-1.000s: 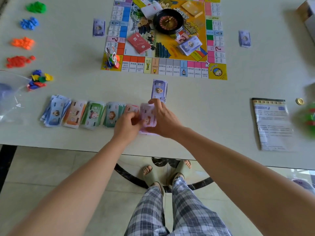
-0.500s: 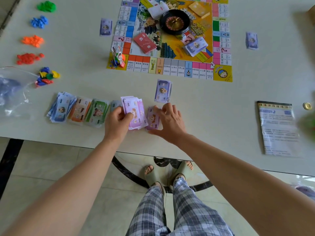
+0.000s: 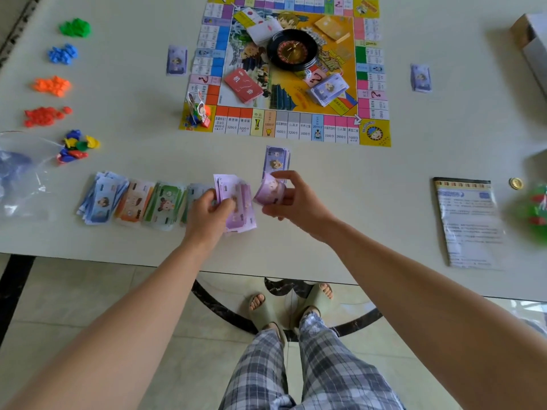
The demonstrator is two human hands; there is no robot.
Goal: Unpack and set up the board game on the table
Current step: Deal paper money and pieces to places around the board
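Notes (image 3: 238, 208) gripped in left fingers (image 3: 204, 197), curled note (image 3: 268, 189) pinched in right fingers (image 3: 293, 181), near table edge (image 3: 384, 266)

box (image 3: 531, 39): cut by right edge | green object (image 3: 537, 208): blurred | booklet (image 3: 467, 223) print: unreadable

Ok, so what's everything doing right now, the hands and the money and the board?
Left hand, holds a fanned purple money stack.
Right hand, pinches one curled purple note.
Game board, unfolded flat on the table.
Roulette wheel, sitting on the board's middle.
Money piles, lying in a row near the table edge.
Rule sheet, lying flat.
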